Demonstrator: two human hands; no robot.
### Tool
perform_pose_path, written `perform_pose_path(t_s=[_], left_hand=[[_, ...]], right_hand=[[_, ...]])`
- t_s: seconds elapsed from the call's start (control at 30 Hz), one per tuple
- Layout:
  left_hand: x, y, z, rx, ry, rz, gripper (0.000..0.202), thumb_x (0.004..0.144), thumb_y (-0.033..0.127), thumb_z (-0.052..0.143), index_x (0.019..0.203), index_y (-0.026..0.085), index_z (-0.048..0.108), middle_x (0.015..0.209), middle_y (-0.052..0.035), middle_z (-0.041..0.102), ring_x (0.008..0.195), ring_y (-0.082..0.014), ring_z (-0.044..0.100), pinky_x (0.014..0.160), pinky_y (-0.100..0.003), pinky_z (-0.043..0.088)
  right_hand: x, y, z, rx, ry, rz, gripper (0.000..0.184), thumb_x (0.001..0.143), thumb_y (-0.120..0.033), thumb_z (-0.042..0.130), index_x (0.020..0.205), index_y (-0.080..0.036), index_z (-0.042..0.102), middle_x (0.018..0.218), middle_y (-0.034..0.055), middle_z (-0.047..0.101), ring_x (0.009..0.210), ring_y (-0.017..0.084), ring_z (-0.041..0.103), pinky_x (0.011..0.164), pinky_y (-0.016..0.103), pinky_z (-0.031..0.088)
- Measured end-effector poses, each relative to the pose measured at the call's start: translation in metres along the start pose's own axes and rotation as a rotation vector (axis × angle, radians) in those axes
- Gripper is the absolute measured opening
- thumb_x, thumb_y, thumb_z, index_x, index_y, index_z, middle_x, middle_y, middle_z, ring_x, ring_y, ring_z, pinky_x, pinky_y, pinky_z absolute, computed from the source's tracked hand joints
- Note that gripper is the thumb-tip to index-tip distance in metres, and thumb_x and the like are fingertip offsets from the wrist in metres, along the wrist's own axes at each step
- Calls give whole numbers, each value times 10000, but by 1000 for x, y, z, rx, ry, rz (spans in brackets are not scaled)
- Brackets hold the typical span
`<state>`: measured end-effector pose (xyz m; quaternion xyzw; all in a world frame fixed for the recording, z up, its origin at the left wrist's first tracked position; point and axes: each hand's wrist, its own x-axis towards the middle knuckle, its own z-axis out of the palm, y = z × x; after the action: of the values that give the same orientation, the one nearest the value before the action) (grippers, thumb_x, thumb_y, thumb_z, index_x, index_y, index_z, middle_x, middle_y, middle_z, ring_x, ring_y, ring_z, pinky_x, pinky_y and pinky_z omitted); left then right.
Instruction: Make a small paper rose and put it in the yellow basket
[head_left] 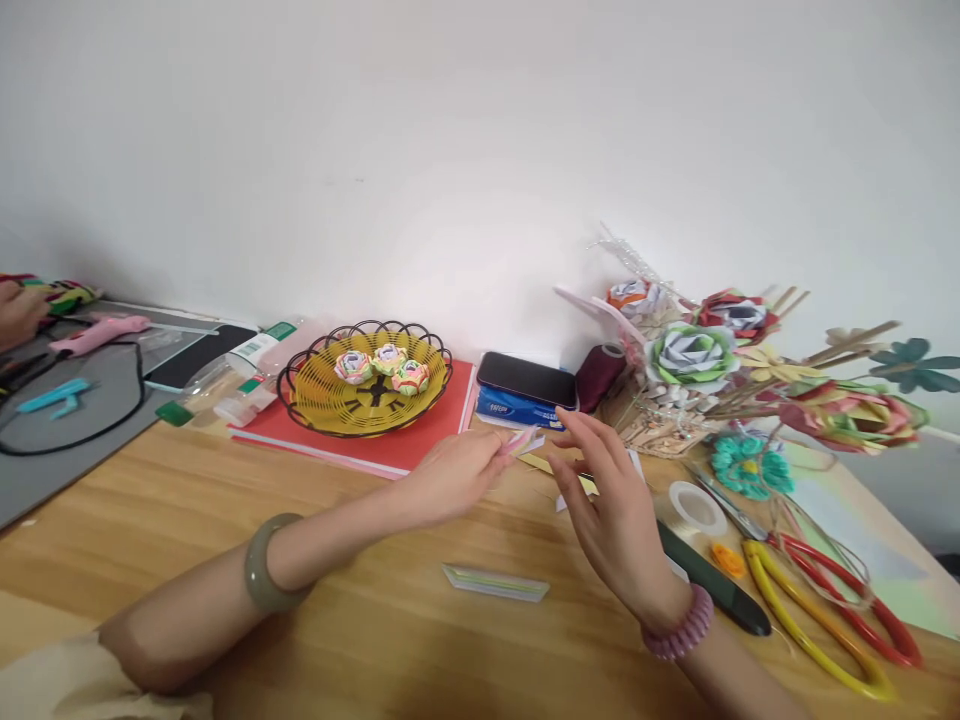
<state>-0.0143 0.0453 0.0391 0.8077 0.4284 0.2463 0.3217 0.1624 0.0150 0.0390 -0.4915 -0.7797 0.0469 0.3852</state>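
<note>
Over the middle of the table, my left hand [461, 472] pinches a small folded paper strip [519, 443] in pale pink and white, its tip sticking out to the right. My right hand [611, 510] is just right of it, fingers spread and apart from the strip, with nothing visible in them. Below both hands, a flat folded paper strip [495, 582] in white and pale green lies on the wood. Small white and yellow paper scraps [585, 487] lie partly hidden behind my right fingers.
A yellow woven basket [300, 395] with several paper flowers sits on red paper [375, 455]. Behind are a phone [525, 378] and a tissue pack [510, 407]. Right are tape [696, 508], a dark-green-handled tool [720, 580], scissors [802, 630] and flowers [694, 355]. Another person's hand [19, 312] is far left.
</note>
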Motion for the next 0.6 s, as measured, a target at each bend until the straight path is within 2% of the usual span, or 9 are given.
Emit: perform_pose_path(t_s=[0.03, 0.1, 0.2, 0.37, 0.6], left_hand=[[-3, 1, 1, 84, -26, 60, 310, 900, 300, 330, 1056, 167, 563, 1071, -96, 624, 988, -234, 567, 844, -379, 440], [-8, 2, 6, 219, -51, 141, 326, 908, 265, 304, 1123, 177, 534, 1159, -101, 596, 1049, -236, 554, 863, -376, 444], [-15, -3, 14, 338, -60, 176, 304, 893, 233, 353, 1132, 179, 534, 1138, -93, 614, 1048, -228, 565, 874, -368, 454], [-22, -12, 22, 439, -45, 206, 291, 897, 215, 359, 1118, 159, 541, 1141, -96, 610, 1055, -207, 557, 892, -350, 451], [-28, -2, 29, 514, -71, 193, 271, 882, 176, 359, 991, 147, 605, 973, -99, 624, 949, -230, 555, 801, -359, 473]], right_hand=[[-2, 0, 0, -42, -44, 7, 373, 906, -212, 403, 1266, -134, 464, 1227, 177, 511, 1044, 255, 557, 811, 396, 497], [-8, -2, 1, -88, -172, -7, 342, 909, -185, 375, 1216, -143, 520, 1185, 165, 563, 1035, 261, 571, 819, 404, 494], [-16, -7, 1, -76, -283, -27, 302, 900, -168, 399, 1136, -192, 587, 1023, 101, 660, 895, 218, 635, 770, 352, 517], [-25, -13, 1, -70, -313, 13, 264, 891, -243, 449, 1091, -229, 620, 988, 69, 686, 871, 210, 644, 753, 322, 506], [-33, -12, 2, -82, -327, 106, 201, 849, -226, 483, 904, -202, 675, 856, 53, 707, 761, 197, 646, 678, 289, 475]])
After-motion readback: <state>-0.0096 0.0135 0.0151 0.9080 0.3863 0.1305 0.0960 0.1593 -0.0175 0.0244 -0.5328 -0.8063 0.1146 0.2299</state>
